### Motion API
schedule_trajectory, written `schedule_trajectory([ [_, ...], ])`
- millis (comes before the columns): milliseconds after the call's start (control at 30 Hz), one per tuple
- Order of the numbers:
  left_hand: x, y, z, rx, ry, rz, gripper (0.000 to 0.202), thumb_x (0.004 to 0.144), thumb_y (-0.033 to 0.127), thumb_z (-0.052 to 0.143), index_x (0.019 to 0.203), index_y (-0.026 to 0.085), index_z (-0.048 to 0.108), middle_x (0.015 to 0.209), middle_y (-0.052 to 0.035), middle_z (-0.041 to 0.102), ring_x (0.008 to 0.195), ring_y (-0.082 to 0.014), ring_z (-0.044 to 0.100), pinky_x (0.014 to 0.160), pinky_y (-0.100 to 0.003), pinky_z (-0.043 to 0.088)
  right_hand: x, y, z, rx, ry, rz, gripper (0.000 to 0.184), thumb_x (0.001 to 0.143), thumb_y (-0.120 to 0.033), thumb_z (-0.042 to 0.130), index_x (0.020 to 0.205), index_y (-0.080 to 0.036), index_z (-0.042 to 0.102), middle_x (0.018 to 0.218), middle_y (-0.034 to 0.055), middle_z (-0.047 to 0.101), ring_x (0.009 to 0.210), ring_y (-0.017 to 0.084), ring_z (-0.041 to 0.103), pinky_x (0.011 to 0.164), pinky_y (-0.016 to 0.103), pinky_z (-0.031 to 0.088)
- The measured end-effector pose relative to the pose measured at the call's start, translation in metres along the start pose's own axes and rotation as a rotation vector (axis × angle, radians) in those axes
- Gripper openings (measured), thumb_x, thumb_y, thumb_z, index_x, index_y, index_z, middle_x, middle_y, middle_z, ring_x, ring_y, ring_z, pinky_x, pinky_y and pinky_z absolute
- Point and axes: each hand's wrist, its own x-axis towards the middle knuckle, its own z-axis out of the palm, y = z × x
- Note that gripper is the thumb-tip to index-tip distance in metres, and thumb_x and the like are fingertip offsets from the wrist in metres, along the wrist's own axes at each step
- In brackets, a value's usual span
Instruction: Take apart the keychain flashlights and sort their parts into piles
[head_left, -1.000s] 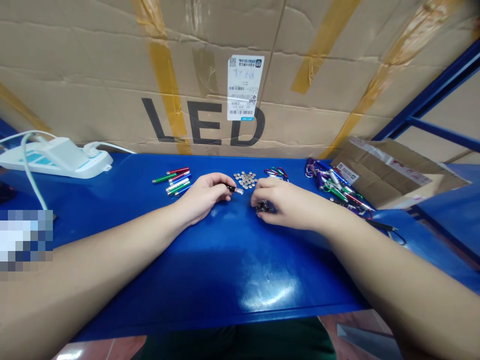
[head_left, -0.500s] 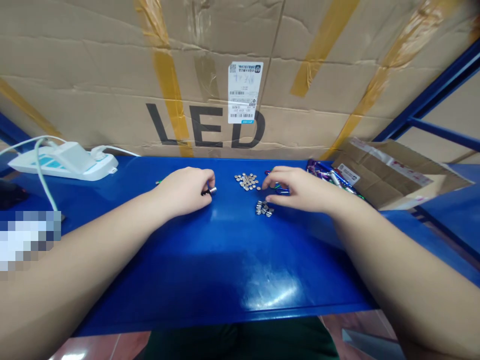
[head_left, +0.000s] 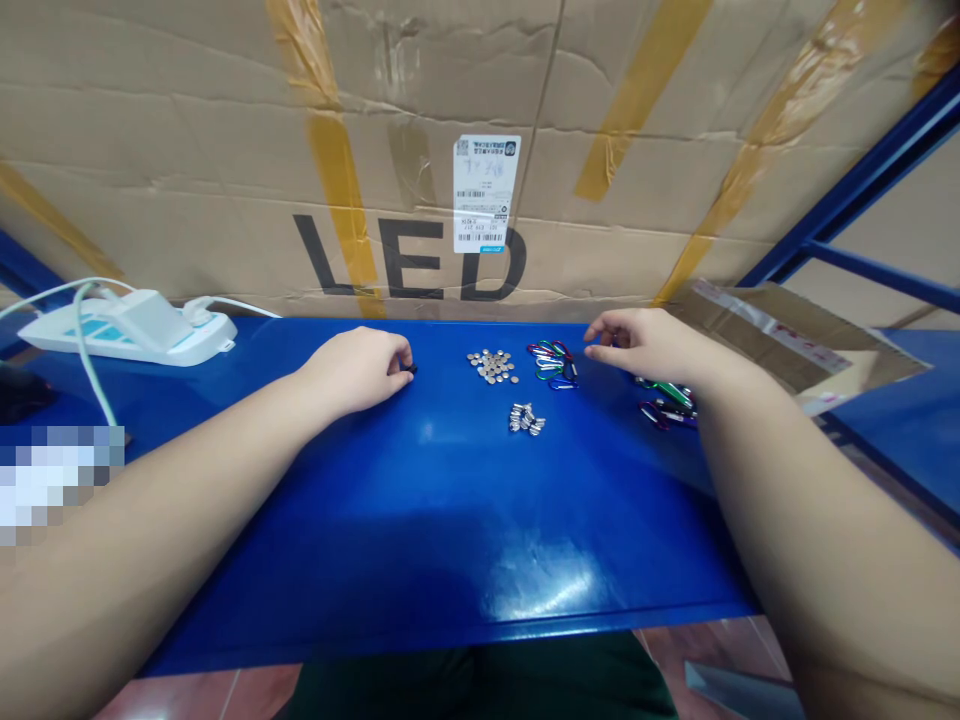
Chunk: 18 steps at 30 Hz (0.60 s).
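Note:
My left hand point(head_left: 358, 367) rests on the blue table point(head_left: 450, 530), fingers closed round a small black pen torch point(head_left: 409, 368) of which only the tip shows. My right hand point(head_left: 643, 342) hovers at the far right over a heap of coloured keychain torches point(head_left: 667, 402), fingers loosely curved and apart, with nothing visible in them. Between the hands lie a pile of button cells point(head_left: 491, 365), a cluster of small silver caps point(head_left: 527, 418) and several coloured carabiners point(head_left: 553, 362).
A large cardboard box marked LED point(head_left: 480, 150) walls off the back of the table. A white power strip point(head_left: 127, 328) with plugged cables lies at the back left. An opened small carton point(head_left: 787, 340) sits at the right, beside a blue rack frame point(head_left: 862, 190).
My right hand left the silver caps and moved right and back, past the carabiners, to the torch heap. My left hand drew left with the black torch, covering the coloured torches there.

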Motion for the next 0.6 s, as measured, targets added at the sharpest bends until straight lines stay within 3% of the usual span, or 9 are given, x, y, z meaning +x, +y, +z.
schedule_trajectory([
  [233, -0.008, 0.030, -0.015, 0.371, -0.262, -0.060, 0.017, 0.082, 0.029, 0.066, 0.094, 0.025, 0.077, 0.091, -0.0028, 0.079, 0.076, -0.0230, 0.068, 0.063, -0.031, 0.041, 0.004, 0.006, 0.004, -0.009, 0.022, -0.023, 0.038, 0.083, -0.052, 0.064, 0.102, -0.020, 0.074, 0.088, 0.0065, 0.074, 0.076, 0.023, 0.067, 0.071, 0.036, 0.052],
  [433, -0.010, 0.034, -0.028, 0.525, -0.359, -0.124, 0.014, 0.078, 0.028, 0.066, 0.088, 0.025, 0.076, 0.095, -0.0052, 0.079, 0.087, -0.0279, 0.071, 0.067, -0.033, 0.046, 0.003, 0.004, 0.004, 0.009, 0.001, -0.049, 0.039, 0.082, -0.053, 0.065, 0.102, -0.021, 0.074, 0.090, 0.0064, 0.075, 0.079, 0.023, 0.068, 0.073, 0.035, 0.052],
  [600, -0.010, 0.030, -0.030, 0.563, -0.351, -0.112, 0.018, 0.074, 0.023, 0.066, 0.089, 0.025, 0.074, 0.097, -0.0052, 0.078, 0.087, -0.0283, 0.071, 0.065, -0.033, 0.045, -0.009, -0.031, 0.011, 0.202, -0.249, -0.141, 0.044, 0.083, -0.058, 0.069, 0.111, -0.024, 0.072, 0.096, 0.0044, 0.076, 0.080, 0.022, 0.071, 0.071, 0.034, 0.055],
])
